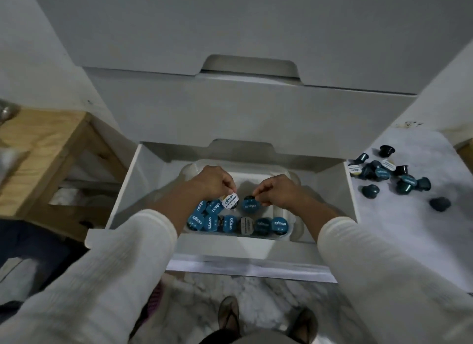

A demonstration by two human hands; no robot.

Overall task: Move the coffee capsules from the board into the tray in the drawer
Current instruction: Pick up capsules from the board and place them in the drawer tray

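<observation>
Both my hands reach into the open white drawer [122, 190], over the white tray [266, 179]. My left hand [212, 182] pinches a white-lidded capsule [230, 202] just above the tray's left side. My right hand [279, 190] pinches a blue-lidded capsule [249, 206] at the tray's middle. Several blue capsules [230, 223] and one grey-lidded capsule stand in a row along the tray's near edge. Several more dark capsules [384, 172] lie scattered on the white board [399, 228] to the right of the drawer.
Closed white drawer fronts [243, 108] rise behind the open drawer. A wooden stool or shelf [51, 149] stands to the left. My feet in sandals [227, 315] rest on the marble floor below the drawer's front.
</observation>
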